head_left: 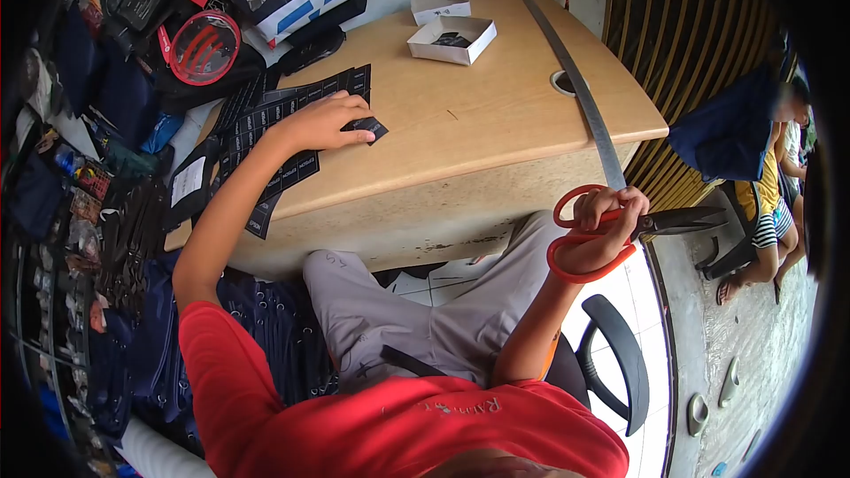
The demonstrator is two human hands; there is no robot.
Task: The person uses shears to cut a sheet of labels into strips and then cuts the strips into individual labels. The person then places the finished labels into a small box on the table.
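Note:
On the left of the wooden table, my left hand (326,124) rests with fingers curled and the thumb over a small black label (372,129). Beneath that hand and forearm lie black strips (292,106) printed with rows of white lettering, some hanging over the front edge. My right hand (606,221) is closed around a pair of scissors (567,261) with red handles, held off the table's front right side. Their dark blades (682,221) point right and look nearly together.
A long metal ruler (567,66) lies along the table's right side, its end jutting past the front edge. Two white boxes (469,51) stand at the back, the nearer one holding dark pieces. Piled goods (204,49) crowd the left. People (770,177) sit at far right.

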